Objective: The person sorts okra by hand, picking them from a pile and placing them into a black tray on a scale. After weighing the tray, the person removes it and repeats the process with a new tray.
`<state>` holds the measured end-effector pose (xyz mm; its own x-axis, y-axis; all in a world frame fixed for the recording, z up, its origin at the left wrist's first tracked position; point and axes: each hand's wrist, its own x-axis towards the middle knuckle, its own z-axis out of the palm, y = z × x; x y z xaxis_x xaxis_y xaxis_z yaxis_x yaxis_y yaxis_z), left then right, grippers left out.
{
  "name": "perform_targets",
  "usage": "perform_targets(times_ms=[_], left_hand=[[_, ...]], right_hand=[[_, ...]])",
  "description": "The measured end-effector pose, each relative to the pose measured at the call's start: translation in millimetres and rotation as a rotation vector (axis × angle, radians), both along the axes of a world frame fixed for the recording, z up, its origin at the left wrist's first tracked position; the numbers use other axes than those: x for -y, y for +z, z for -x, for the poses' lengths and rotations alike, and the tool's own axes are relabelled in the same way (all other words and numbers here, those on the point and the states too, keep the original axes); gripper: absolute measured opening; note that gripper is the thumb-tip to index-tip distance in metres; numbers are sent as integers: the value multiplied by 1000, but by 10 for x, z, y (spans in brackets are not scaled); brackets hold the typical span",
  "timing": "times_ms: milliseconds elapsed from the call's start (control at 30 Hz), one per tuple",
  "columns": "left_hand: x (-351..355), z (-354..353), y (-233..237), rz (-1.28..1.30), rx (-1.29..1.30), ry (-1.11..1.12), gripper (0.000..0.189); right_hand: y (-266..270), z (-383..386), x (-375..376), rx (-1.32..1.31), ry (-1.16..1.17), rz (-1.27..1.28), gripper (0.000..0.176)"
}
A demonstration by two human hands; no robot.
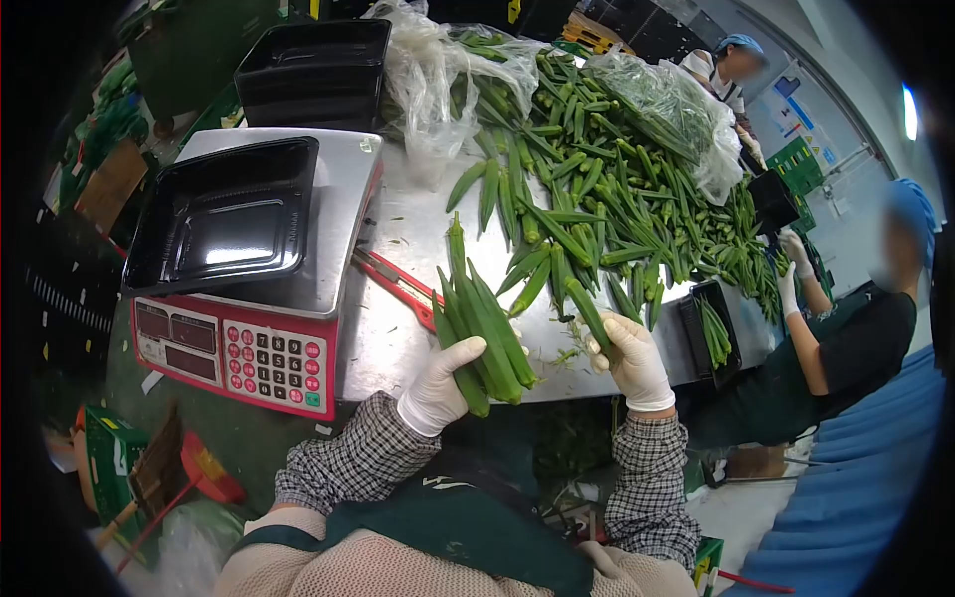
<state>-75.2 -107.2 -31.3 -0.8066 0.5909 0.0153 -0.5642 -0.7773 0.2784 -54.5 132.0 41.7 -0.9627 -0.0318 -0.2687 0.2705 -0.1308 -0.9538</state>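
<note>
My left hand [441,386], in a white glove, is closed around a small bunch of okra pods [484,333] with their tips pointing away from me. To its right, my gloved right hand [631,360] pinches a single okra pod [587,310] near its lower end. Both hands are over the near edge of the metal table [403,214]. Beyond them spreads a large heap of loose okra [597,179]. Red-handled cutters [403,286] lie left of the bunch. Farther left, a black plastic tray [234,214] rests on a red-and-silver weighing scale [343,214].
Behind the scale stand more black trays [313,75]. Clear plastic bags [423,80] lie at the back of the table. A co-worker [856,328] works on the right beside a black tray with okra [708,328]; another person [726,75] is farther back. A red dustpan [211,468] is on the floor.
</note>
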Motion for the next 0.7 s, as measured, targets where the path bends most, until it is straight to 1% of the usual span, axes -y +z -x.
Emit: perform_targets(times_ms=[33, 133, 233, 333, 433, 467, 533, 567, 600, 633, 700], left_hand=[[-3, 1, -8, 1, -4, 2, 44], [-8, -2, -20, 44, -7, 10, 47], [-21, -9, -18, 80, -13, 16, 48], [-12, -16, -19, 131, -51, 32, 48], [-4, -22, 15, 149, -103, -3, 46], [4, -26, 47, 144, -108, -25, 46], [19, -41, 107, 140, -146, -47, 45], [45, -51, 121, 112, -190, -66, 45], [49, -76, 175, 58, -178, -36, 42], [58, -97, 252, 2, -167, -5, 39], [168, -119, 410, 45, -122, 40, 38]], right_hand=[[-2, -16, -5, -8, 1, 74, 32], [34, -54, -12, -38, 57, 119, 38], [118, -118, 46, -54, 28, 15, 38], [303, -185, 180, -37, 159, -190, 35], [433, -196, 291, 28, 332, -229, 34], [489, -177, 352, 40, 357, -222, 34], [483, -129, 461, -19, 410, -212, 35], [472, -99, 532, -48, 441, -205, 35], [547, -102, 630, -54, 449, -214, 33], [622, -106, 716, -114, 454, -321, 33], [764, -100, 902, -243, 467, -526, 36]])
